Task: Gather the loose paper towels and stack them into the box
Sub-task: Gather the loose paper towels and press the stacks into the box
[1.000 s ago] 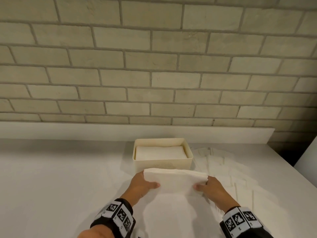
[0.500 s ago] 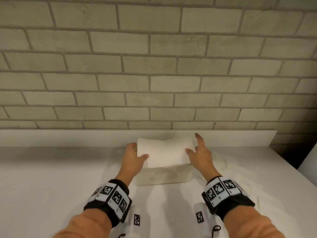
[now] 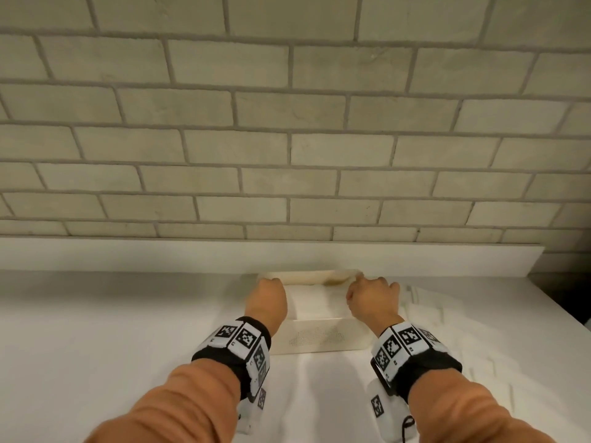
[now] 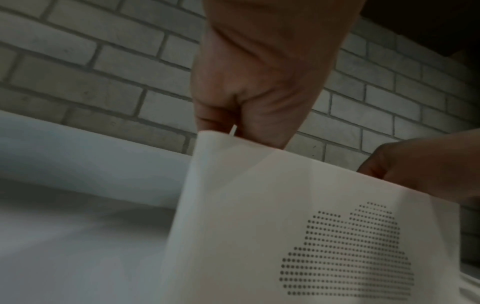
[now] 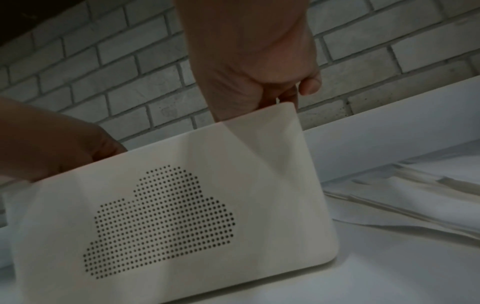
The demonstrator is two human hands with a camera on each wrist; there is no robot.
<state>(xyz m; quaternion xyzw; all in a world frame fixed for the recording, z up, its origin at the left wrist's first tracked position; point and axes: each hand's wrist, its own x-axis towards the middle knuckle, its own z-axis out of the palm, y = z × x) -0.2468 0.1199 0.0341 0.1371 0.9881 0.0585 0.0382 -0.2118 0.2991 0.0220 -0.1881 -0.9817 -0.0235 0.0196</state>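
A cream box (image 3: 319,340) with a dotted cloud pattern on its front wall stands on the white counter near the back ledge. A stack of folded white paper towels (image 3: 316,300) lies inside it. My left hand (image 3: 268,298) holds the stack's left end and my right hand (image 3: 372,297) its right end, fingers curled down into the box. The wrist views show the left hand (image 4: 246,82) and right hand (image 5: 254,72) dipping behind the box wall (image 5: 233,164), which hides the fingertips. Loose paper towels (image 3: 428,308) lie spread just right of the box.
A raised white ledge (image 3: 128,255) runs along the back under a brick wall (image 3: 287,148). The counter ends at the right beside a dark gap (image 3: 569,282). More loose towels (image 5: 415,195) cover the counter right of the box.
Both hands carried the towel stack from in front of the box to above it, then lowered it inside. The view has tilted upward toward the wall.
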